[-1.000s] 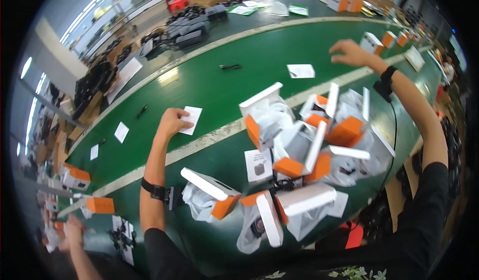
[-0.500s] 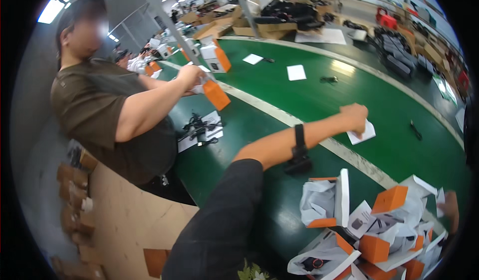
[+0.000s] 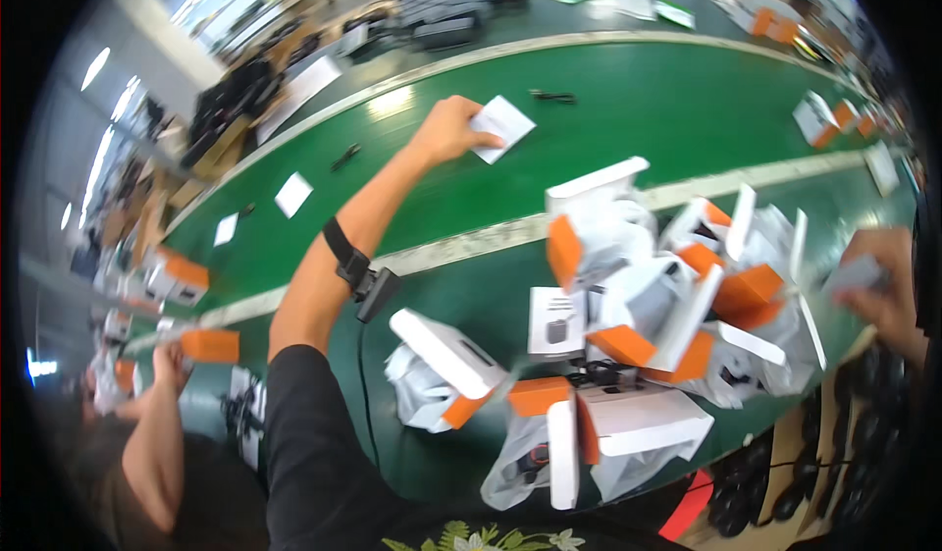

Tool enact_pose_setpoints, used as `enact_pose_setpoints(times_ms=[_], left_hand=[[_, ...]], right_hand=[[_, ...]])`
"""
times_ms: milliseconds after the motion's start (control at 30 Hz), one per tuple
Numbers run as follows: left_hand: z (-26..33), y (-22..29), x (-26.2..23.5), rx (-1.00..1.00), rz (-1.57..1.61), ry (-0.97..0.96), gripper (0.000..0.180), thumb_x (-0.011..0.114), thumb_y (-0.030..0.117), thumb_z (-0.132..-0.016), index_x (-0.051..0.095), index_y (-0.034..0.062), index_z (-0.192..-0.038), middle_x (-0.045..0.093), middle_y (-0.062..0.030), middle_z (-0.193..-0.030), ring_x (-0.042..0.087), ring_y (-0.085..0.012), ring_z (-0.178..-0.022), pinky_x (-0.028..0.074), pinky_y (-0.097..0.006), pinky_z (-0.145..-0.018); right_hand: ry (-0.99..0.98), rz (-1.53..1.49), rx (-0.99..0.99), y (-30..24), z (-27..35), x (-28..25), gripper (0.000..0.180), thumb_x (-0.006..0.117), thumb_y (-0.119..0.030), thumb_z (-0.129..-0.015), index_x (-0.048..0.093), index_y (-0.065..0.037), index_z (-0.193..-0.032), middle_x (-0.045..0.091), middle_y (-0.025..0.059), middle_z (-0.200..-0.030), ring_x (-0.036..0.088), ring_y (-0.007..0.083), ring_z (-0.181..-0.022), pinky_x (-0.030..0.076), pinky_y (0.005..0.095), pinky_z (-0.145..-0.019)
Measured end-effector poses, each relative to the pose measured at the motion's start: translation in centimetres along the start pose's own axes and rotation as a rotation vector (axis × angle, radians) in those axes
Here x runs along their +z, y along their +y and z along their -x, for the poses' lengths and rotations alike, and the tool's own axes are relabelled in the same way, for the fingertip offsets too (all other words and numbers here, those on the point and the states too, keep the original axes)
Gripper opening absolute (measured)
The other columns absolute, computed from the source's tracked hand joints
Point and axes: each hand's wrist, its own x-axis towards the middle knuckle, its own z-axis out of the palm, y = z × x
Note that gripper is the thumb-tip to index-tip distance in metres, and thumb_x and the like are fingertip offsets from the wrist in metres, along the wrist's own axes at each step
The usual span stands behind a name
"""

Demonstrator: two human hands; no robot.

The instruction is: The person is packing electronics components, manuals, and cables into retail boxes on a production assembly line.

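Observation:
My left hand (image 3: 453,131) reaches out over the green conveyor belt (image 3: 628,95) and pinches a square white leaflet (image 3: 503,127) by its near edge. A black strap with a small device (image 3: 365,278) is round my left forearm. At the far right, my right hand (image 3: 888,281) is closed on a pale grey flat item (image 3: 856,276), blurred by motion. Between my arms lies a heap of open white-and-orange boxes (image 3: 648,428) with translucent plastic bags (image 3: 422,394) in them. A printed white booklet (image 3: 556,320) lies among the boxes.
Two white leaflets (image 3: 293,195) and black cables (image 3: 553,97) lie spaced along the belt. Boxed packages (image 3: 179,274) stand on its left, more (image 3: 816,119) at its right. At the left, a co-worker's hand (image 3: 169,367) holds an orange box (image 3: 211,345).
My view has swung to the right, bringing the heap of boxes to the middle. The left hand still holds the leaflet, now lifted off the belt or tilted; the right hand shows more fully.

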Motion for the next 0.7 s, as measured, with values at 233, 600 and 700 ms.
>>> enact_pose_setpoints(times_ms=[233, 600, 700], left_hand=[[-13.2, 2.3, 10.7, 0.514, -0.201, 0.103, 0.059, 0.092, 0.048, -0.085, 0.085, 0.0065, -0.126, 0.048, -0.0217, -0.172, 0.048, -0.0376, -0.156, 0.042, -0.042, -0.127], [-7.6, 0.8, 9.3, 0.337, 0.051, 0.09, 0.048, 0.09, 0.035, -0.085, 0.082, -0.0002, -0.117, 0.081, -0.0245, -0.104, 0.078, -0.0408, -0.098, 0.06, -0.047, -0.089], [-2.2, -0.2, 4.2, 0.315, -0.16, 0.002, 0.045, 0.09, 0.034, -0.083, 0.084, 0.002, -0.114, 0.081, -0.0236, -0.104, 0.078, -0.0434, -0.099, 0.062, -0.048, -0.089]], right_hand=[[-0.746, 0.121, 0.181, -20.0, 8.3, 1.7, 0.025, 0.093, -0.027, -0.083, 0.082, -0.009, -0.097, 0.075, 0.0081, -0.079, 0.076, 0.0326, -0.075, 0.057, 0.0442, -0.066], [-0.423, -0.106, 0.63, -15.2, 14.2, 16.3, 0.031, 0.092, -0.009, -0.076, 0.079, 0.003, -0.101, 0.074, 0.0223, -0.09, 0.074, 0.0411, -0.08, 0.058, 0.0453, -0.072], [-0.018, 0.037, 0.247, -12.8, 16.6, 19.8, 0.044, 0.09, 0.002, -0.078, 0.072, 0.004, -0.119, 0.071, 0.0227, -0.102, 0.077, 0.0372, -0.086, 0.059, 0.0427, -0.064]])
